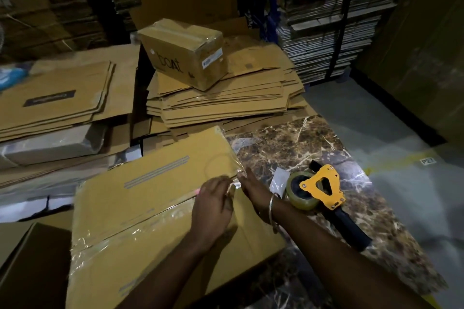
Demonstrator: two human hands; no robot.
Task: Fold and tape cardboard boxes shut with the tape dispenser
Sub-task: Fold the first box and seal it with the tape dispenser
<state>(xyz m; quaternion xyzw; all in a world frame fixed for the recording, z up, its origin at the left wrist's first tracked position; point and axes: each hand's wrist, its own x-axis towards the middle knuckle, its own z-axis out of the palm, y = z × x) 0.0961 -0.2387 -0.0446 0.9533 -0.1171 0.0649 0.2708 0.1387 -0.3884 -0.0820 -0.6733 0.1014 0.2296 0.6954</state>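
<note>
step: smoothing tape end over cardboard box (155, 208) edge | left hand (213, 206) flat, fingers straight | right hand (251, 189) flat, pressing | advice: rub firmly outward, no bubbles | tape dispenser (324, 195) lies beside

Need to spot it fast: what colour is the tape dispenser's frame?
Yellow, with a dark handle; the tape dispenser lies on the marble-patterned surface, clearest in the head view.

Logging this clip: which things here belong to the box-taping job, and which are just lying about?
In use: large cardboard box with clear tape over its seam; left hand and right hand pressing tape at its edge; tape dispenser.

Lying about: small taped box, flattened carton stack, marble-patterned tabletop.
</note>
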